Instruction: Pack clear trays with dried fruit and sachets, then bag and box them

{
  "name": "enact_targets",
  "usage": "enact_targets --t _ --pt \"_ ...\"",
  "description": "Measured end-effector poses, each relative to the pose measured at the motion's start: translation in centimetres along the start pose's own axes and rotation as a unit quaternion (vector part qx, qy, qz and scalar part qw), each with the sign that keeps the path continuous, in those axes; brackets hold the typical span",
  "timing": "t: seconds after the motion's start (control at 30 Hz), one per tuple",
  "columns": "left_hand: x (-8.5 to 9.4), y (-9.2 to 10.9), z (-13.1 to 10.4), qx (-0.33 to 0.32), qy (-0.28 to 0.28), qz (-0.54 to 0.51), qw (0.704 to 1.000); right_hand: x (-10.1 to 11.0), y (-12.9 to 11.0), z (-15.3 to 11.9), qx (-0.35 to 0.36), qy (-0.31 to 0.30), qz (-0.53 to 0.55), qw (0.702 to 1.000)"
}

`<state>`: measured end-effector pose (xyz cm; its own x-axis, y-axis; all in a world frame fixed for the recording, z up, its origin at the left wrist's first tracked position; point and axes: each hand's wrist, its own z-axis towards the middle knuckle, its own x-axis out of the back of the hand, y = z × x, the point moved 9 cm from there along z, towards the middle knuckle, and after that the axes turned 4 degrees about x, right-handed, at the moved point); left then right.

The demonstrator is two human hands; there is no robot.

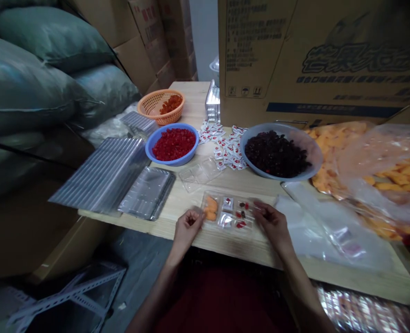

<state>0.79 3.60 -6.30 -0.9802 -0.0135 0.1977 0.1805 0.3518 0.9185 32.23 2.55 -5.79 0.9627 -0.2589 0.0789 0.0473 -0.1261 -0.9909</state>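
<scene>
A clear plastic compartment tray [219, 226] is held near the front edge of the table. Orange dried fruit pieces [211, 208] fill its left section. Small white printed sachets [227, 204] sit in the middle, and red and dark dried pieces [241, 225] lie on the right. My left hand [187, 226] pinches the tray's left edge between thumb and fingers. At the right edge, my right hand [272, 224] has its fingers closed on the rim, slightly blurred. Just behind is an unfilled clear tray [201, 173].
Behind stand a blue bowl of red fruit [173, 144], a bowl of dark fruit [277, 155], scattered sachets [231, 150] and an orange basket [156, 108]. Stacked clear trays [147, 192] lie left; plastic bags [316, 226] and bagged orange fruit [399, 175] lie right. A large carton [260, 55] rises behind.
</scene>
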Motion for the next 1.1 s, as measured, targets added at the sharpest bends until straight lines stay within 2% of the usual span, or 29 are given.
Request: enact_targets --t 0.13,0.23,0.33,0.53,0.67,0.8,0.93,1.0,1.1 --pt "1.3 1.3 0.3 -0.072 0.074 0.135 0.985 -1.2 -0.7 1.9 0.078 0.011 -0.095 0.992" --pt "1.1 2.3 0.9 -0.104 0.063 0.219 0.968 -2.3 -1.2 3.3 0.145 -0.003 -0.136 0.980" --pt "0.8 2.1 1.4 -0.110 0.034 0.246 0.962 -2.6 -0.8 3.8 0.187 -0.001 -0.175 0.967" --pt "-0.8 3.4 2.3 -0.199 0.039 0.306 0.930 -3.3 0.1 4.0 0.204 -0.009 -0.248 0.947" --pt "-1.3 4.2 4.5 -0.175 0.062 0.342 0.921 -3.7 -0.2 4.8 0.199 -0.010 -0.246 0.948" --pt "-1.3 4.1 5.0 -0.143 0.042 0.317 0.937 -3.3 0.1 3.8 0.198 -0.009 -0.243 0.949" --pt "-2.2 2.7 2.2 -0.135 -0.027 0.273 0.952 -2.2 1.0 0.6 0.199 -0.004 -0.241 0.950" --pt "-2.6 1.6 0.5 -0.115 -0.041 0.194 0.973 -1.6 1.3 -0.8 0.196 0.003 -0.221 0.956" --pt "-3.1 -0.5 -0.9 -0.038 -0.041 -0.003 0.998 -1.0 1.4 -1.7 0.183 0.015 -0.172 0.968"
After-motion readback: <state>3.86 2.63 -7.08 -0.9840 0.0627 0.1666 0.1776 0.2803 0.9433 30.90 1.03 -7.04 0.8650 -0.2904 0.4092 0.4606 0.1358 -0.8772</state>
